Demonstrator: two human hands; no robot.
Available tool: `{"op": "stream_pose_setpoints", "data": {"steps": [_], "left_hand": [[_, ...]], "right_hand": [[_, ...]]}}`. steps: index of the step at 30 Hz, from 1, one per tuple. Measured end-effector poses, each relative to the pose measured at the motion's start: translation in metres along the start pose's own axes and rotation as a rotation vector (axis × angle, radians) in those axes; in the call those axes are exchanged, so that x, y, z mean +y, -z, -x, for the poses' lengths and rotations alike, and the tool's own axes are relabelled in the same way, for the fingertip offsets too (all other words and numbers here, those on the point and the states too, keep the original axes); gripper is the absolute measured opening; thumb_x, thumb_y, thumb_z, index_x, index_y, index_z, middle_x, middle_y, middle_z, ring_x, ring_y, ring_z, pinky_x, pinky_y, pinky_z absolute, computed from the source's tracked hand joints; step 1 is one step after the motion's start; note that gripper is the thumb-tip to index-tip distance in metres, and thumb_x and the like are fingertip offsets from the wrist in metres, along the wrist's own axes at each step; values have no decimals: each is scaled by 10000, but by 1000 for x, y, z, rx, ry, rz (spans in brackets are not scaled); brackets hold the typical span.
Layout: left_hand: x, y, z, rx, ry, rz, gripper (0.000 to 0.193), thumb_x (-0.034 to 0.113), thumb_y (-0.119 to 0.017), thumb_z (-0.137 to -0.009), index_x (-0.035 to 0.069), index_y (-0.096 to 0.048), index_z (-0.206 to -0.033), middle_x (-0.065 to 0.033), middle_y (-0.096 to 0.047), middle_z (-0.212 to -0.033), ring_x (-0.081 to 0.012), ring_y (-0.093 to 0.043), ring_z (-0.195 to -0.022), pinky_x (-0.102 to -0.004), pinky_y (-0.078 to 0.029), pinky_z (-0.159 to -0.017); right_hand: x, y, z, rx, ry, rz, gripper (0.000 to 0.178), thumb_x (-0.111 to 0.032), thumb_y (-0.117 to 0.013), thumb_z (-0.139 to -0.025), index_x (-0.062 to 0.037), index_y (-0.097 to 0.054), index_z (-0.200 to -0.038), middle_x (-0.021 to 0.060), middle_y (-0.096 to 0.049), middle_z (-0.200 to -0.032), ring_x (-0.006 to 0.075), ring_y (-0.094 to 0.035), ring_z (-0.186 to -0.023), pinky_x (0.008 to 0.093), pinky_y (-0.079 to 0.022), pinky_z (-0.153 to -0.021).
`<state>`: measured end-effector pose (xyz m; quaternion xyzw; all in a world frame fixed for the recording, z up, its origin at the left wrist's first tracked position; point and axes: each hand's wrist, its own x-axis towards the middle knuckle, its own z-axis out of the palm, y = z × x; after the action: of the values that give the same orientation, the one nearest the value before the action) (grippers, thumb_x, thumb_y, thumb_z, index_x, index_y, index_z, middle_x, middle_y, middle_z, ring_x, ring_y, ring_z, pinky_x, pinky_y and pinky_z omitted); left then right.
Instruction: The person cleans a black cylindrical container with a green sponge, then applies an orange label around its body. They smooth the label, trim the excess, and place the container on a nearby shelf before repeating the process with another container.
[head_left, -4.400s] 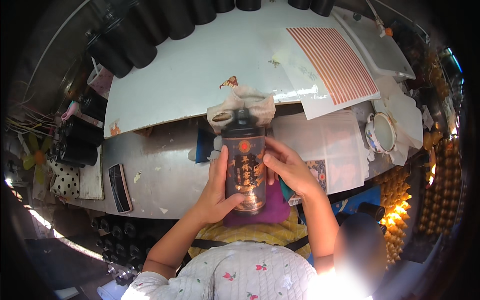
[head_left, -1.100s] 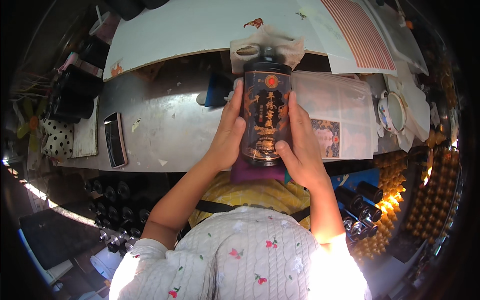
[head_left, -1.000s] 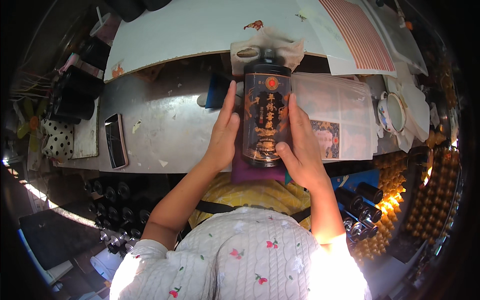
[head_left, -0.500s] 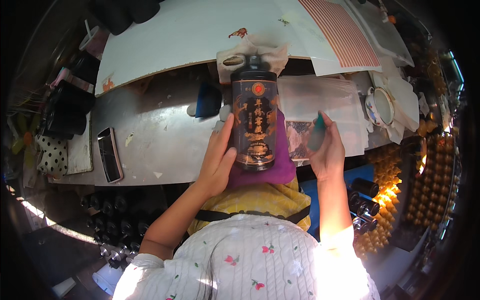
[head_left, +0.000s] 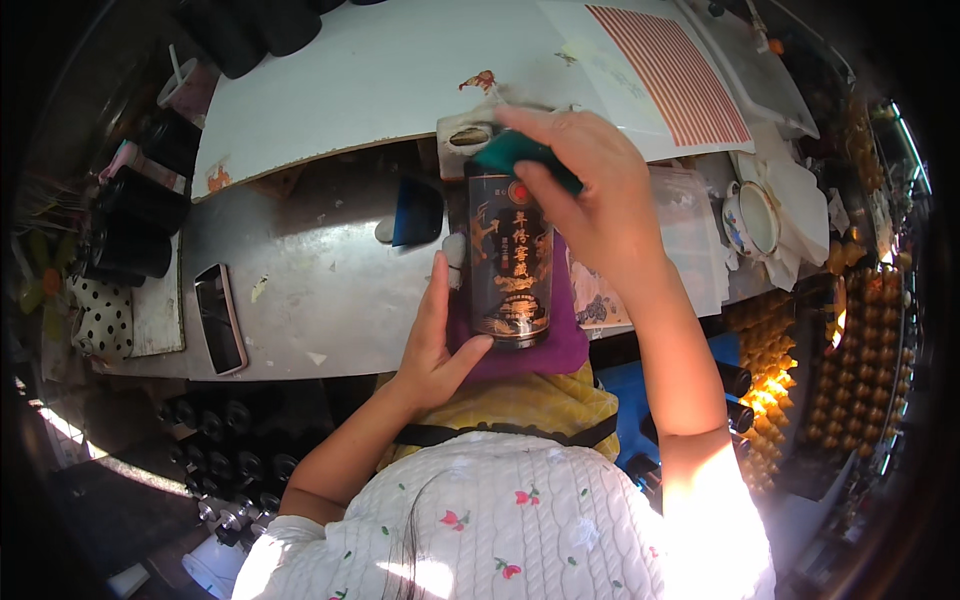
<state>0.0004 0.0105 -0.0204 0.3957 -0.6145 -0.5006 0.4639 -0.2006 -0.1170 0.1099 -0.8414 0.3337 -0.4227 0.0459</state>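
A dark cylindrical bottle (head_left: pixel 512 255) with copper-coloured lettering and ornament lies in front of me, its base toward me, on a purple cloth (head_left: pixel 570 345). My right hand (head_left: pixel 600 185) pinches a thin green scraper (head_left: pixel 525 155) between thumb and fingers, over the bottle's shoulder. Scraper and hand hide the bottle's neck. At the bottle's lower left, my left hand (head_left: pixel 432 345) has its fingers stretched out and its thumb at the base edge. Just beyond those fingertips is a grey rounded piece (head_left: pixel 454 255).
On the metal table (head_left: pixel 310 290) lie a phone (head_left: pixel 220 318) and a dark blue cup-like piece (head_left: pixel 417 212). A white enamel pot (head_left: pixel 752 218) stands at right. Black bottles (head_left: pixel 130 225) sit at left; red-striped sheet (head_left: pixel 670 75) lies at the back right.
My right hand has swung up and left with the green scraper, from beside the bottle to over its top. My left hand has slid down toward the bottle's base.
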Motion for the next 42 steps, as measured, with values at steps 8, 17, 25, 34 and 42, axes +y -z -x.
{"op": "stream_pose_setpoints", "data": {"steps": [8, 17, 25, 34, 42], "left_hand": [[14, -5, -15, -41, -142, -529, 1232, 322, -874, -728, 9, -66, -1604, -227, -459, -1357, -373, -489, -1223, -462, -393, -1044], [18, -7, -24, -49, -230, -744, 1321, 577, -841, -692, -84, -92, -1556, -240, -496, -1266, -426, -506, -1125, -720, -51, -1151], [16, -4, -23, -130, -164, -716, 1444, 474, -931, -622, -99, 15, -1551, -292, -344, -1467, -444, -400, -1256, -525, -270, -1104], [9, -5, -20, -91, -121, -688, 1394, 604, -830, -701, -101, 22, -1549, -270, -332, -1545, -471, -362, -1392, -721, -7, -1132], [8, -5, -20, -100, -128, -650, 1392, 607, -821, -711, -98, 39, -1549, -265, -336, -1539, -465, -364, -1393, -712, -5, -1132]], "right_hand": [[-68, 16, 111, -122, 150, -16, 300, -140, -777, -645, -124, -747, -943, -31, -740, -978, 143, -645, -724, 279, -491, -588], [-84, -21, 97, 303, -895, -557, 222, 19, -755, -825, -15, -605, -985, 52, -605, -921, 120, -580, -836, 264, -471, -752], [-51, -25, 132, 516, -1210, -809, 238, 40, -705, -865, -42, -504, -962, 15, -568, -913, 58, -522, -825, 233, -456, -754], [-58, -16, 55, 231, -580, -405, 274, 39, -740, -806, -58, -545, -972, 8, -523, -852, 71, -488, -757, 236, -430, -665], [-29, -44, 90, 637, -1192, -931, 215, -6, -695, -881, -48, -493, -940, -1, -555, -856, 56, -526, -759, 236, -464, -664]]}}
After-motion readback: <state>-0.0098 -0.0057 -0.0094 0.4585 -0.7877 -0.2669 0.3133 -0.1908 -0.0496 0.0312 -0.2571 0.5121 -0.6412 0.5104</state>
